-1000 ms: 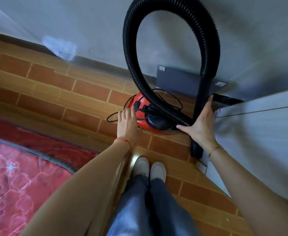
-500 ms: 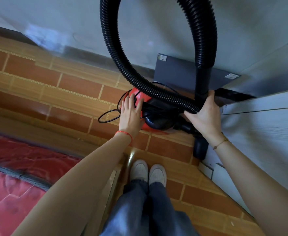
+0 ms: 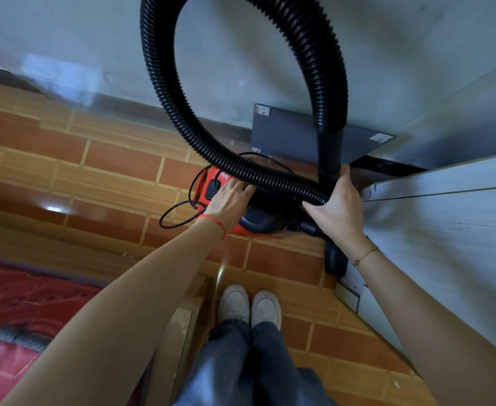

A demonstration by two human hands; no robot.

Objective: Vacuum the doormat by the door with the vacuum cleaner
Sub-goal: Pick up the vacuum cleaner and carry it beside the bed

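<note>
Two hands busy mid-frame: right hand (image 3: 339, 210) gripping black ribbed hose (image 3: 164, 83); left hand (image 3: 230, 200) flat, fingers spread, on red vacuum cleaner (image 3: 208, 183).

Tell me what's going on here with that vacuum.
A person stands over a red canister vacuum on the tiled floor by the wall. The left hand rests on top of it, fingers toward the handle; the right hand grips the looped black hose. The cord lies loose. Vacuuming hasn't begun.
</note>
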